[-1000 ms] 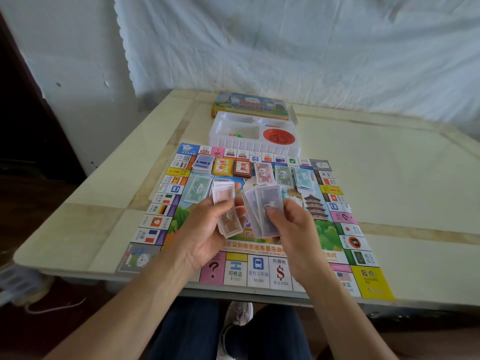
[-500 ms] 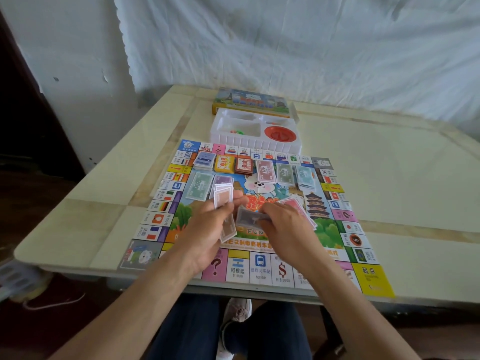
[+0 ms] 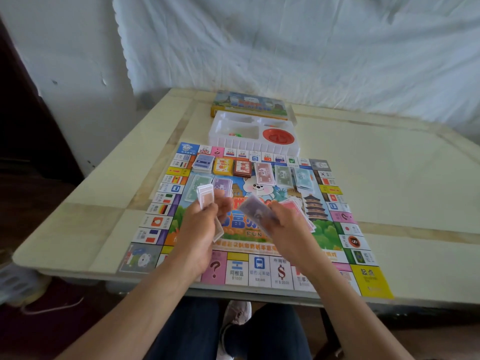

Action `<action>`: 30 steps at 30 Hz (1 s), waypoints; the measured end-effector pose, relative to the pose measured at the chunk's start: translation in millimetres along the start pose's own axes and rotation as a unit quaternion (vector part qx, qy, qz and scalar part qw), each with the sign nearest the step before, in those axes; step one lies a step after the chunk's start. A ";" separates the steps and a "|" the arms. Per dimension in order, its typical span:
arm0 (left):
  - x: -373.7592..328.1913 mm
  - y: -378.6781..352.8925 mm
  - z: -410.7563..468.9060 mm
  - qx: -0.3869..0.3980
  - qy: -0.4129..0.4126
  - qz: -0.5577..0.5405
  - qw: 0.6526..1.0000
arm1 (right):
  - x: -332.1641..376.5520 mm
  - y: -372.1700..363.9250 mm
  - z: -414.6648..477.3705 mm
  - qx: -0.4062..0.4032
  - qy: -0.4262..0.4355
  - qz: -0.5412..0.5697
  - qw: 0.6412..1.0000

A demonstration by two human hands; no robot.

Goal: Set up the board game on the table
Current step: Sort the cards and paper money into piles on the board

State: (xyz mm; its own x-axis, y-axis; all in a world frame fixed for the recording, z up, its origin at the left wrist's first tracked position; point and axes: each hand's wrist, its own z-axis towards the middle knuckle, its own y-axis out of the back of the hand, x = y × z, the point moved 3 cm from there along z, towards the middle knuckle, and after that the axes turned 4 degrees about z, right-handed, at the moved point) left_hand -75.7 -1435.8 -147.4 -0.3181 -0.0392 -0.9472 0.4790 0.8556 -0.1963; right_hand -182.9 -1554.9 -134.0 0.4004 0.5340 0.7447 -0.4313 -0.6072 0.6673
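Left hand point(image 3: 201, 229) gripped the stack point(image 3: 205, 197), right hand point(image 3: 288, 229) pinched purple notes point(image 3: 255, 213); we reckoned: square them, then onto the pile point(image 3: 222, 184) at eleven o'clock.

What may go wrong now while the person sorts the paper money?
1. A loose bill hangs from the left hand, below its stack of bills; it may drop onto the board.
2. The right hand, holding purple bills, is just over the pink pile and may scatter it.

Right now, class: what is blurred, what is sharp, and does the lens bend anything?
Head view: the purple banknote in the right hand is motion-blurred; the banknote stack in the left hand less so; the game board squares sharper; table edges bow slightly.
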 end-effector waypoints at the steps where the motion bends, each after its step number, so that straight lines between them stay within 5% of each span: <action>1: -0.8 2.9 1.7 -0.024 0.001 -0.021 1.000 | -0.3 0.4 -0.9 0.009 -0.044 0.144 0.989; 4: -0.2 -0.2 -2.0 -0.007 0.011 -0.030 0.999 | 4.1 -12.9 -7.5 0.054 -0.126 0.452 0.881; 8: 5.2 -9.7 -9.1 0.059 0.029 -0.015 0.998 | 14.8 -25.4 -11.6 0.065 -0.152 0.539 0.826; 15: 0.6 -8.9 -6.7 0.040 0.005 0.017 0.999 | 22.0 -23.7 -14.2 0.067 -0.137 0.502 0.852; 21: 1.4 -3.4 2.4 0.032 0.030 -0.002 0.999 | 17.1 -2.2 -7.9 -0.031 -0.103 0.278 0.955; 30: 8.2 4.0 7.2 0.041 0.024 -0.002 0.999 | 12.1 -4.2 1.8 -0.025 -0.147 0.247 0.957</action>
State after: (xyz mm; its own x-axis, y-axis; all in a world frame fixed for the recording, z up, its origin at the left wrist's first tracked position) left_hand -70.5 -1436.4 -157.8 -0.3579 -0.0152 -0.9336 0.5429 0.8101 -0.2213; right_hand -174.7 -1547.0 -127.7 0.3455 -0.0046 0.9384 -0.6619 -0.7101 0.2402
